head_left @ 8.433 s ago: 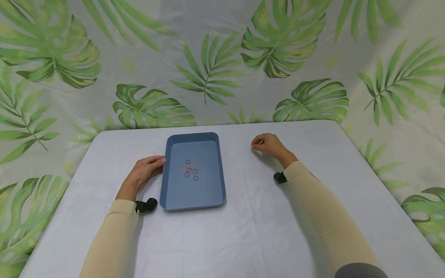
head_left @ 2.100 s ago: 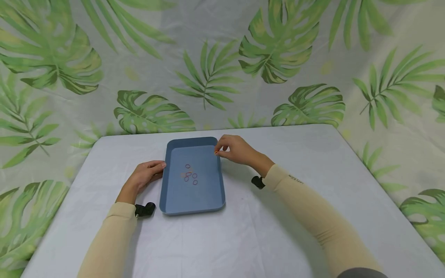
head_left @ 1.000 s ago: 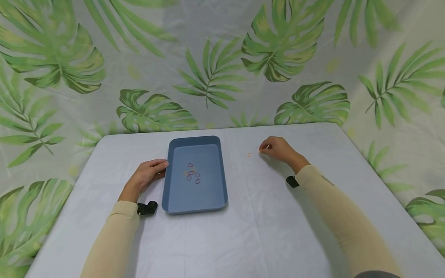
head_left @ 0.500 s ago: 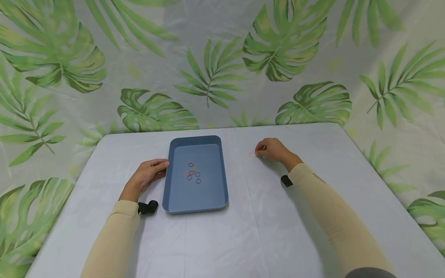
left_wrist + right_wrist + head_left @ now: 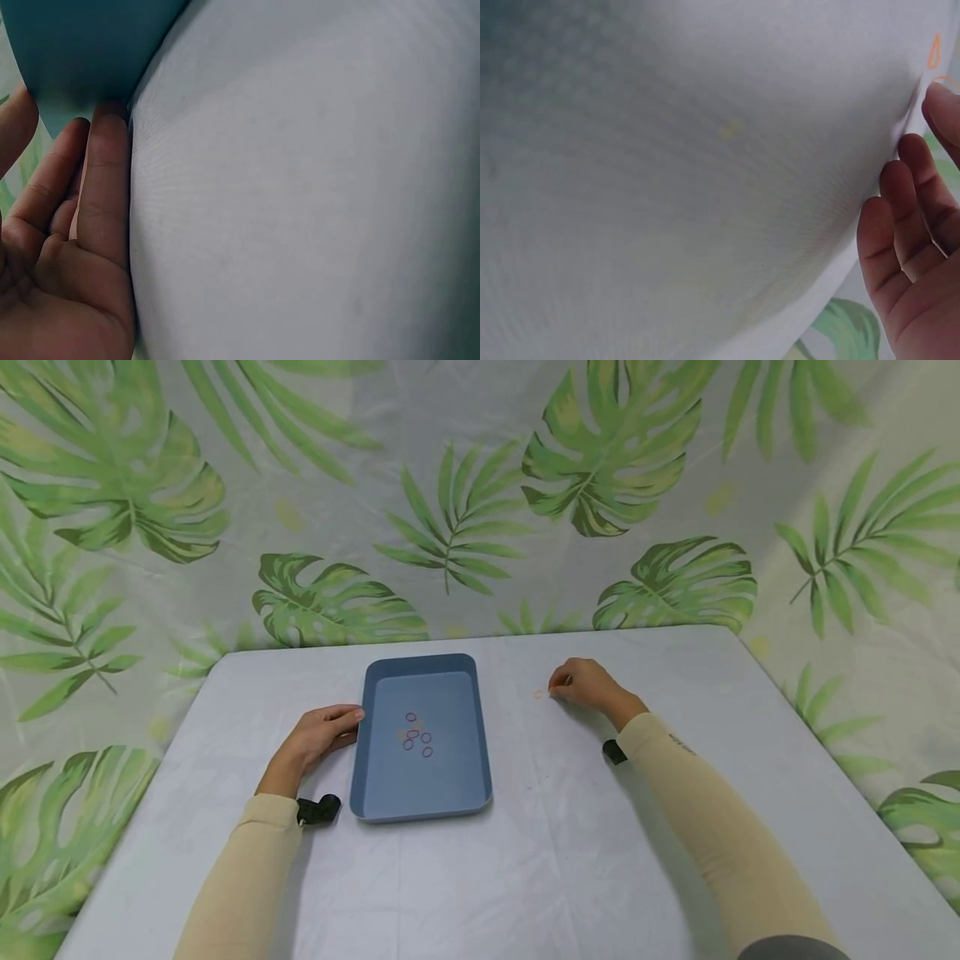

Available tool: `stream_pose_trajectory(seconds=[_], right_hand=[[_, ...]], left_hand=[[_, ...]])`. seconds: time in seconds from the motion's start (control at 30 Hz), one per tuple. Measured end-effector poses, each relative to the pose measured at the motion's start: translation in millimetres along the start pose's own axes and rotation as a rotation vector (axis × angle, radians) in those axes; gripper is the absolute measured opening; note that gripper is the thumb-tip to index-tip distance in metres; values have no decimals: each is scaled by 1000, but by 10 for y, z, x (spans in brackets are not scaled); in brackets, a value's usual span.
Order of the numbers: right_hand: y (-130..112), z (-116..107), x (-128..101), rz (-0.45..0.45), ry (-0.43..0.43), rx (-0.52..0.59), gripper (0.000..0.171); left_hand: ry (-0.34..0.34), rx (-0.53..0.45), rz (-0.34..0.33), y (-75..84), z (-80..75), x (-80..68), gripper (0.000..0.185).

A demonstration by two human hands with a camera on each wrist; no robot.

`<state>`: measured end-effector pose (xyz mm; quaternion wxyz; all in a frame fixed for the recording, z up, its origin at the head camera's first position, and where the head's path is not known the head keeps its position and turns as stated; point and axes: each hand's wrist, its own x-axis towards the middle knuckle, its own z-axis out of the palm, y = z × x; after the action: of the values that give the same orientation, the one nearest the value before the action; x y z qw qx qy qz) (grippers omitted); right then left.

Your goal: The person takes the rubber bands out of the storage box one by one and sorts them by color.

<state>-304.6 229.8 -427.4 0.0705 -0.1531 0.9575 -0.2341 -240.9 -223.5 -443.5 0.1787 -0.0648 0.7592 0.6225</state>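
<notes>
In the head view, a blue tray (image 5: 420, 785) lies on the white table, with several small red rubber bands (image 5: 427, 752) and fainter tan ones inside. My left hand (image 5: 321, 735) rests against the tray's left outer wall; its fingers look fairly straight in the left wrist view, fingertips touching the wall. To the right of the tray, my right hand (image 5: 590, 685) pinches an orange rubber band (image 5: 946, 79) between thumb and index finger, low over the table. Just left of those fingertips, another orange rubber band (image 5: 537, 694) lies on the cloth. Part of the pinched band is hidden by the fingers.
White cloth covers the table (image 5: 450, 885). Behind it hangs a leaf-patterned curtain (image 5: 480, 493), meeting the table's far edge. A black wrist camera (image 5: 318, 810) sits on the left wrist beside the tray.
Since about two seconds ago, my right hand has moved right, away from the tray's right rim. An orange rubber band now shows on the cloth. Lately that hand has shifted slightly left; the left stays put.
</notes>
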Motion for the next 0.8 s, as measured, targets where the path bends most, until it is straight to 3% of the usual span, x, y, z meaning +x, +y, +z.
stream_pose_trajectory(seconds=[0.8], right_hand=[[-2,19,-5,16,-8,-3,14]], left_hand=[[1,9,0,11,17,-13,58]])
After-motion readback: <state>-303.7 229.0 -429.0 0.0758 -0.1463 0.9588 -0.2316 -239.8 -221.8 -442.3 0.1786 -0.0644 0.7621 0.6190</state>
